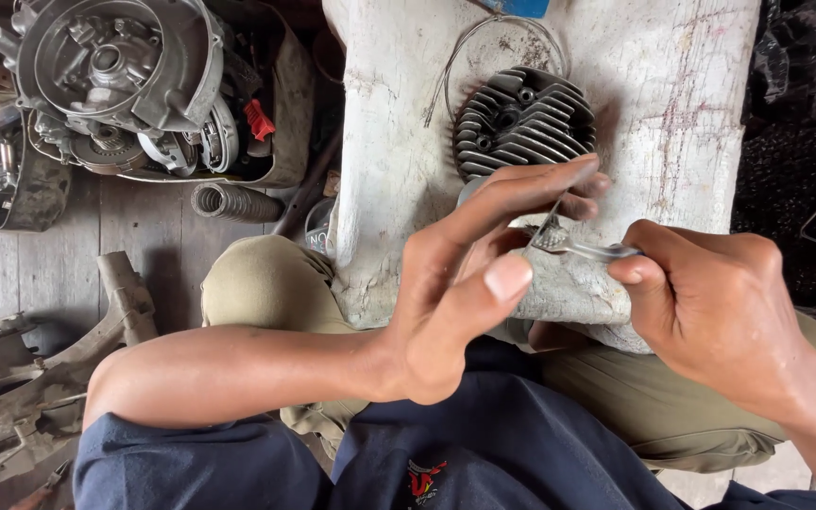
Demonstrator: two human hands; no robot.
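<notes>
Blue label strip (514,8) at far desk (399,142) edge. Right hand (710,307) grips metal tool (583,247); left hand (469,283) fingers extended, pinching small part, beside finned cylinder head (521,121).

Grey engine casing (120,71), ribbed black hose (234,201), red clip (259,120), wooden floorboards (144,246)

We cannot see what our left hand (469,283) covers under its fingers; our right hand (710,302) hides the metal tool's (586,247) handle, and the frame's edge cuts the engine casing (115,66).
</notes>
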